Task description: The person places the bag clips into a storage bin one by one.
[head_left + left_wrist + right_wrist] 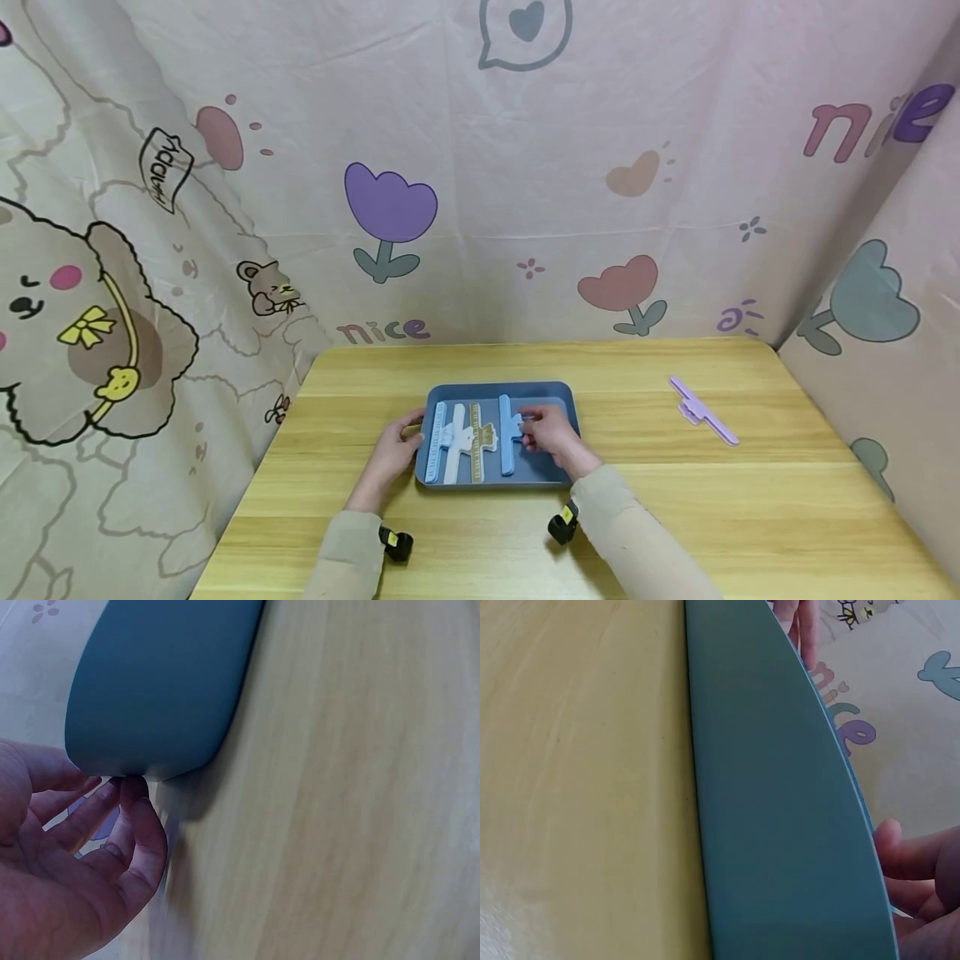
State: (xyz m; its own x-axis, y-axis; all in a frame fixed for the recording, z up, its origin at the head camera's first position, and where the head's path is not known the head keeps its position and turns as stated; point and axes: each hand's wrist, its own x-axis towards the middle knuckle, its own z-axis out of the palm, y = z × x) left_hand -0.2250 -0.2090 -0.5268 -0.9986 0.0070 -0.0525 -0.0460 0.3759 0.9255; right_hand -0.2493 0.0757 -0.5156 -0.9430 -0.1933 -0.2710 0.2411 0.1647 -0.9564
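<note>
A blue-grey tray point(532, 482) holds several long clips with broad handles. My right hand point(551, 432) reaches over its right side and pinches the handle of a blue clip point(507, 450). In the right wrist view, the tray wall point(780, 795) hides that clip from sight, and only part of the right hand point(922, 874) shows past the rim. My left hand point(396, 448) holds the tray's left end, bent fingertips against the outer wall in the left wrist view. To the left in the tray lie a pale-blue clip point(435, 446), a white clip point(454, 458) and a gold-toned clip point(476, 462).
A lilac clip point(703, 411) lies on the wooden table point(645, 517), to the right of the tray. Behind the table and at both sides hangs a printed curtain point(487, 200). Each wrist wears a small black camera.
</note>
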